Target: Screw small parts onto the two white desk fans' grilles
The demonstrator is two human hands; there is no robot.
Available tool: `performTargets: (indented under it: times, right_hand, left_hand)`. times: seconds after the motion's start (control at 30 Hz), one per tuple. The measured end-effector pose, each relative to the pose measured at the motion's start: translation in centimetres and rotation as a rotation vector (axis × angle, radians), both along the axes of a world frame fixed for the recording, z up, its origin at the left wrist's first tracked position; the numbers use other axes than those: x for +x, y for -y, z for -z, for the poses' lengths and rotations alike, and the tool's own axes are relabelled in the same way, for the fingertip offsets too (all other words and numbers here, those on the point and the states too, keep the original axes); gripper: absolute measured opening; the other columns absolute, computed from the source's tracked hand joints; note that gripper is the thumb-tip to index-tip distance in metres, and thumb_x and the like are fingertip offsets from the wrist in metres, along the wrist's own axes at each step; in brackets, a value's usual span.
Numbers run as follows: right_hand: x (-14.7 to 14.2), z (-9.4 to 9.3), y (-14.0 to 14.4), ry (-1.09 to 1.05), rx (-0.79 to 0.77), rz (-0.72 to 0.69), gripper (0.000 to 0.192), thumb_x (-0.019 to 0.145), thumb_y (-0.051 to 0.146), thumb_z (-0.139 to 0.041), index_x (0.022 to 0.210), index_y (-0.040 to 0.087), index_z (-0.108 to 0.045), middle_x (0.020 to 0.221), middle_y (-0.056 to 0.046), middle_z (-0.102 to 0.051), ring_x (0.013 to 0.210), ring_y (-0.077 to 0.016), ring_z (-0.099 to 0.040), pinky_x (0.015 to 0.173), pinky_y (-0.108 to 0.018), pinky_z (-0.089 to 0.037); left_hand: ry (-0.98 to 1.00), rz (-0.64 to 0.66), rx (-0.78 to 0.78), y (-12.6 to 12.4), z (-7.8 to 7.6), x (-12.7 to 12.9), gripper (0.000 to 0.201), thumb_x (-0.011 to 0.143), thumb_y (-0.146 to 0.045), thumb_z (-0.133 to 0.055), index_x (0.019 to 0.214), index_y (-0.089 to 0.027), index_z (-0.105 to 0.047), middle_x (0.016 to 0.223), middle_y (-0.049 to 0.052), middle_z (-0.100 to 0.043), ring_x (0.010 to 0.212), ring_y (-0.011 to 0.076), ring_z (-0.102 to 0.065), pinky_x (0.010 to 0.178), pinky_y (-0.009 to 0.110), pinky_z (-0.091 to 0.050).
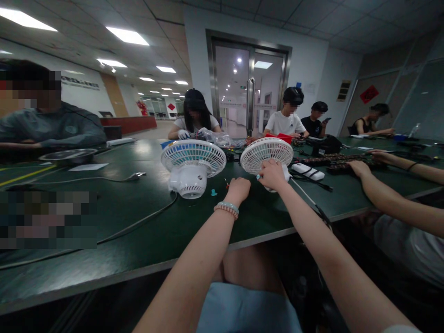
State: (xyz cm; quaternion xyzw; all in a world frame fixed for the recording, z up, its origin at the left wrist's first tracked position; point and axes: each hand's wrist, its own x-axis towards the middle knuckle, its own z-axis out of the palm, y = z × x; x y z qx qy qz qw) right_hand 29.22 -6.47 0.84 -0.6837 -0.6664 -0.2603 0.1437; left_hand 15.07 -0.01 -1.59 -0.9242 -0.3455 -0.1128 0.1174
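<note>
Both forearms are bare, without sleeves. Two beaded bracelets [226, 208], one pale green and one pink, circle the wrist below the left hand [238, 188]. Light blue shorts [243, 310].

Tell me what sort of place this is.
Probably a small assembly or training workshop inside an office-style building. Several people sit around one long dark green table strewn with cables, two white desk fans stand in front of the wearer, whose right hand touches one, and glass doors open onto a lit corridor.
</note>
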Motion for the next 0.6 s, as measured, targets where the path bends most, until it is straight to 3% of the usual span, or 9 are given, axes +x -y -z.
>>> performTargets:
  times: [0.2, 0.4, 0.6]
  right_hand:
    - [0.00, -0.08, 0.08, -0.021, 0.006, 0.000, 0.023, 0.077, 0.035, -0.052, 0.082, 0.023, -0.071, 0.105, -0.009, -0.056, 0.103, -0.0271, -0.039, 0.084, -0.041, -0.028]
    - [0.00, -0.10, 0.04, -0.022, 0.006, -0.004, 0.023, 0.077, 0.036, -0.052, 0.081, 0.022, -0.071, 0.104, -0.009, -0.056, 0.103, -0.0270, -0.039, 0.084, -0.041, -0.028]
    - [0.05, -0.11, 0.06, -0.026, -0.001, -0.004, 0.023, 0.078, 0.036, -0.052, 0.082, 0.024, -0.071, 0.104, -0.008, -0.056, 0.103, -0.0270, -0.038, 0.085, -0.042, -0.027]
  left_hand:
    - [-0.016, 0.026, -0.005, 0.13, -0.32, 0.00, 0.026, 0.079, -0.007, -0.041, 0.081, -0.012, -0.066, 0.091, 0.016, -0.064, 0.092, 0.0231, -0.060, 0.084, 0.036, -0.043]
    - [-0.019, 0.043, 0.003, 0.04, -0.21, 0.06, 0.021, 0.078, -0.011, -0.045, 0.081, -0.011, -0.066, 0.089, 0.018, -0.064, 0.089, 0.0276, -0.060, 0.081, 0.040, -0.044]
    - [0.000, 0.049, 0.012, -0.12, -0.02, 0.07, 0.021, 0.079, -0.013, -0.045, 0.083, -0.012, -0.065, 0.091, 0.017, -0.064, 0.092, 0.0257, -0.059, 0.083, 0.038, -0.043]
